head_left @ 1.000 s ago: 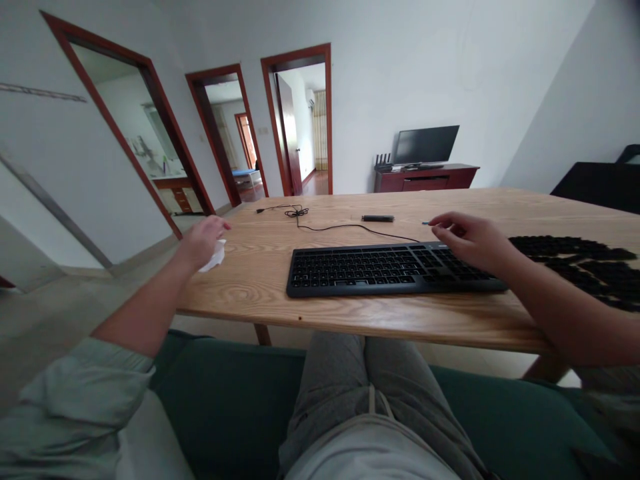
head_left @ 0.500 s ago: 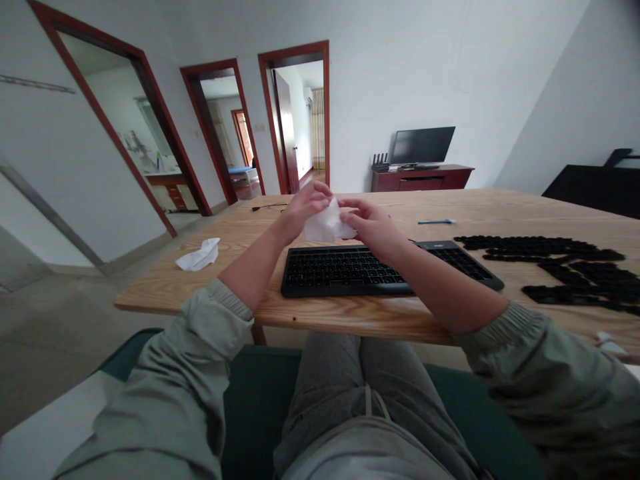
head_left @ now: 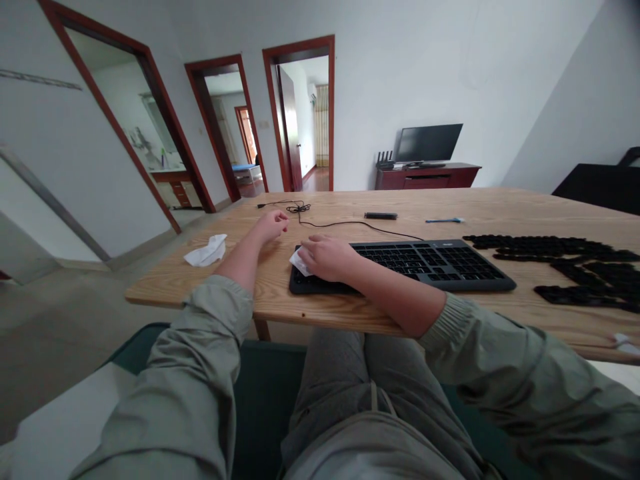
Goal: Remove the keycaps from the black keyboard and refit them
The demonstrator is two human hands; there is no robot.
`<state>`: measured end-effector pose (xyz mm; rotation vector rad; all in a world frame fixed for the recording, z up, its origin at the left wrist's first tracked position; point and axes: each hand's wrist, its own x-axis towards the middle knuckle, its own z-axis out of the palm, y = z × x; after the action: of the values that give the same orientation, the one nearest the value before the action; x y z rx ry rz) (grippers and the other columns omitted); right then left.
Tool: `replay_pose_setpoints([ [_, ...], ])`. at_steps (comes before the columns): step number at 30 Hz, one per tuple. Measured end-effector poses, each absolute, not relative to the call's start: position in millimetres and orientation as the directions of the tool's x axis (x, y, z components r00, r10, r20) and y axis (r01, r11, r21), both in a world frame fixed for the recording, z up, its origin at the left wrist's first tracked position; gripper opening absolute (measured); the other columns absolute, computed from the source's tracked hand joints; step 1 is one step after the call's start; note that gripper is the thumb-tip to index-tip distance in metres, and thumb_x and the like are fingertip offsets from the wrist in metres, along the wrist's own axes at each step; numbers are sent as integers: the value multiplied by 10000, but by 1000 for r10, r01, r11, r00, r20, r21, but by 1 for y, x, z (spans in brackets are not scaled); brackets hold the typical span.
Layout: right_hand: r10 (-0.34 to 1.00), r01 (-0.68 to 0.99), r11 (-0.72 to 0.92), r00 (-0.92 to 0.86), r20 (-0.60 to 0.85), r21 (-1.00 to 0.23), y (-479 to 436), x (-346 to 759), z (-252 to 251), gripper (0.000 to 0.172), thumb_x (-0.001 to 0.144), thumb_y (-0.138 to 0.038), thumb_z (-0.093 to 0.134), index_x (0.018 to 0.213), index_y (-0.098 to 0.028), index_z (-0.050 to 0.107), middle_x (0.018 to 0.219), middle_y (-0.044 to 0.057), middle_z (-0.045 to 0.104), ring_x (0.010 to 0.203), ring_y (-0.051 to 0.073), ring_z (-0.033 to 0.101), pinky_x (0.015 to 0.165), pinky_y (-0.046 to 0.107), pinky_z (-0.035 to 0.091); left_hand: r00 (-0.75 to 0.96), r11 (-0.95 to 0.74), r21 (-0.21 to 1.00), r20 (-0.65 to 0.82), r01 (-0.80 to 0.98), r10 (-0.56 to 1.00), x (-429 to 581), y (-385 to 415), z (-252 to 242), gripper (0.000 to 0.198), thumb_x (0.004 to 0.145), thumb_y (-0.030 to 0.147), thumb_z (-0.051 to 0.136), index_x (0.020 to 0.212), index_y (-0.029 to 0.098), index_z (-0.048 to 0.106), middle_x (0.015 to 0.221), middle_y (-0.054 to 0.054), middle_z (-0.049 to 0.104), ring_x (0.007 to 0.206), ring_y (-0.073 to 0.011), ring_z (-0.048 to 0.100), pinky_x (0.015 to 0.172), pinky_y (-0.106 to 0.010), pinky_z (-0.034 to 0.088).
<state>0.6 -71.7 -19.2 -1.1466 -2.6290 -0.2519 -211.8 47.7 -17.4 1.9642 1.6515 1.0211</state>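
My right hand is closed on a crumpled white tissue. It presses the tissue onto the left end of a black keyboard, whose key bed shows without its caps. Left of the keyboard, my left hand rests just above the table with its fingers curled in, and I see nothing in them. A second tissue lies crumpled on the table, left of that hand. From the keyboard's back edge a black cable runs to a coil near the far left.
Rows of loose black keycaps cover the right side of the wooden table. Behind the keyboard lie a dark bar-shaped piece and a thin blue brush. A white scrap sits at the right front edge.
Both hands held the tissue above the keyboard; now they are apart. My right hand has brought it down left onto the keyboard, and my left hand has let go and moved left.
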Motion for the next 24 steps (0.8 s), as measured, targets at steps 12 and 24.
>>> replay_pose_setpoints([
  [12,588,628,759,-775,233,173,-73,-2,-35,470,1014,-286,266,1289,-90,593,1443,216,506,1373,323,422,1097,583,319,493,-409,624,44,666,869,-182,45,-34,316,768,393,617,905,135,737,899,-62,733,783,-172,623,714,-275,477],
  [24,923,898,347,-379,74,269,-52,205,-39,528,984,-298,253,1388,-144,555,1516,173,443,1394,356,407,1097,639,292,472,-417,559,52,716,880,-182,39,-30,436,816,506,589,1014,158,763,981,-68,746,877,-196,627,782,-290,462],
])
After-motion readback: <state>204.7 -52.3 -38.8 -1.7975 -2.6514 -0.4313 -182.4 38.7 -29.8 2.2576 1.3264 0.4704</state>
